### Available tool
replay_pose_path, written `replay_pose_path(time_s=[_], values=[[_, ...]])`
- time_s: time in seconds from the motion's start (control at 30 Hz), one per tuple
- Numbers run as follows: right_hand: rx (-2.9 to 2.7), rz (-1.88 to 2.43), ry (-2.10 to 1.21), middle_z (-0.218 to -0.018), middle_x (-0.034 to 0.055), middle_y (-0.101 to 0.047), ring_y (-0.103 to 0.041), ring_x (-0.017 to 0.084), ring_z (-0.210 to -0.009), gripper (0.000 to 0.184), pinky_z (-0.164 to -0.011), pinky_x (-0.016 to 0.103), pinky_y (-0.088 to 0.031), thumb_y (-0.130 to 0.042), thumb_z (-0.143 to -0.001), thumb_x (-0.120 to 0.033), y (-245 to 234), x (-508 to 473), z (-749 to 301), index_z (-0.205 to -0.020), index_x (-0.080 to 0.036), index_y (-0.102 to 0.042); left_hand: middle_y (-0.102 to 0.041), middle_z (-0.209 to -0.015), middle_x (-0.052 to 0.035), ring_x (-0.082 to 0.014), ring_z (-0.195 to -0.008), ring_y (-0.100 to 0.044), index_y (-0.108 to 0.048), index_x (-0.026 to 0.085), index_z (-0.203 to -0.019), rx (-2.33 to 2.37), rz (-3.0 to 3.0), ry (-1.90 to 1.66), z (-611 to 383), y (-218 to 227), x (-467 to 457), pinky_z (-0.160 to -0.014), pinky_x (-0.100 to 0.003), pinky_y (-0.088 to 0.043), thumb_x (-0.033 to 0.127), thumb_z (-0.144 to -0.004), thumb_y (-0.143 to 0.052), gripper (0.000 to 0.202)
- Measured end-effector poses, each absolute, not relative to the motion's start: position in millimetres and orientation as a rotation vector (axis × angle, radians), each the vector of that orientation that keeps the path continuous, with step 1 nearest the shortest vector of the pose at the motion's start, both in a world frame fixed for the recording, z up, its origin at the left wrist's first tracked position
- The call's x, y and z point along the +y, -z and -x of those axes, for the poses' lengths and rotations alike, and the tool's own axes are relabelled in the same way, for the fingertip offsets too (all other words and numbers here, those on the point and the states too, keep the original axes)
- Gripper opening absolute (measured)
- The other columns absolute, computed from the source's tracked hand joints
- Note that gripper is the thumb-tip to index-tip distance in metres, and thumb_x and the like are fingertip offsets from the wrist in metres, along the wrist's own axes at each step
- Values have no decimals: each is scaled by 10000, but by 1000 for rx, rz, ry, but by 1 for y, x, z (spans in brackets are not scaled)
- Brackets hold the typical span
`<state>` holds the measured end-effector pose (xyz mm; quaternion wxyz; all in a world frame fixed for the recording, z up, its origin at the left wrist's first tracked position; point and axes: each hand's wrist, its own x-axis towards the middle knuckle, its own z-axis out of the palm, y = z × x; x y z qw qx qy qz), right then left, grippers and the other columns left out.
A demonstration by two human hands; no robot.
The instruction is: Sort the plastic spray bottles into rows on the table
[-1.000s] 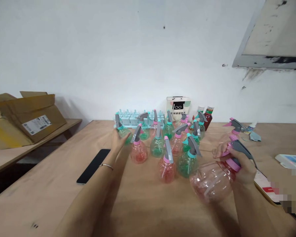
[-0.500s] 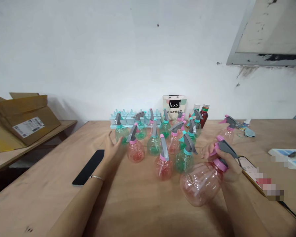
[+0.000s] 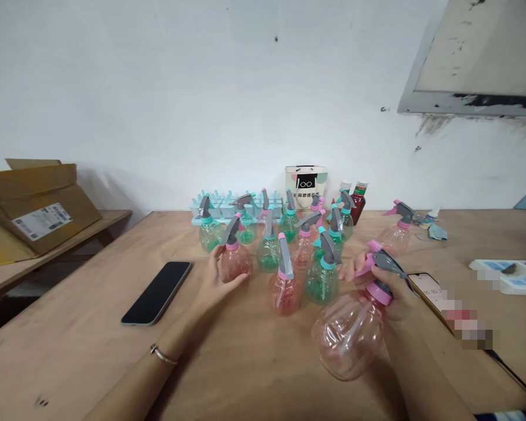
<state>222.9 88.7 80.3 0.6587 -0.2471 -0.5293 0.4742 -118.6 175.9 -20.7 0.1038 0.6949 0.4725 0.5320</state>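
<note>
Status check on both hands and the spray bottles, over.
Right hand: gripping tilted pink spray bottle. Left hand: cupped around upright pink bottle, grip unclear. Possibly in the way: green bottle, just beyond the tilted one.

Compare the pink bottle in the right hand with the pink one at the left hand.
Pose: the right-hand bottle tilts; the left-hand bottle stands upright.
Handling: the right hand grips the right-hand bottle near its top; the left hand curves around the left-hand bottle's body.
Shared: clear pink body, pink collar, grey-and-pink spray head.
</note>
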Motion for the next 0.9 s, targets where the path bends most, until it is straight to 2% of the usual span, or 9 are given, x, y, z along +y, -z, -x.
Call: replay_pose_path(time_s=[0.13,0.27,0.37,0.57,0.73,0.9], values=[[-1108,434,-1168,-543,-1,-523,-562,188,-555,169,-685,414,-525,-597,-761,-360,-86,85,-215,-662,-223,-597,-475,-1392,-147,-320,-1304,-482,-293,221,-1432,1426,-1999,-1520,115,20,179,-1082,-517,-398,432,-738,-760,862],[-1186,468,-1203,-604,36,-582,-632,252,-696,192,-699,432,-523,-597,-780,-407,-74,88,-219,-752,-227,-655,-546,-1304,-139,-314,-1206,-553,-423,201,-1340,1481,-1952,-1560,128,20,187,-1008,-509,-456,421,-757,-736,697],[-1232,499,-1170,-663,54,-621,-646,275,-764,212,-739,446,-521,-603,-794,-419,-66,91,-224,-834,-227,-683,-567,-1272,-130,-309,-1201,-556,-453,212,-1299,1513,-1960,-1657,141,21,194,-1014,-506,-444,420,-753,-727,646],[-1229,530,-1148,-673,49,-612,-644,268,-787,187,-778,441,-521,-616,-784,-405,-72,90,-218,-802,-227,-670,-558,-1291,-123,-315,-1240,-526,-475,208,-1278,1599,-1887,-1657,148,23,195,-1049,-522,-405,453,-731,-737,654],[-1176,503,-1158,-581,28,-547,-635,255,-739,192,-707,411,-530,-601,-780,-393,-76,83,-212,-673,-234,-594,-542,-1303,-129,-306,-1263,-511,-493,223,-1244,1623,-1893,-1911,146,20,183,-1023,-502,-435,422,-784,-712,548],[-1250,612,-1185,-656,50,-630,-654,272,-744,135,-694,433,-535,-627,-766,-373,-78,71,-225,-744,-240,-632,-531,-1290,-145,-285,-1257,-521,-502,190,-1199,1537,-2143,-2103,143,10,166,-1035,-480,-432,314,-831,-665,421]])
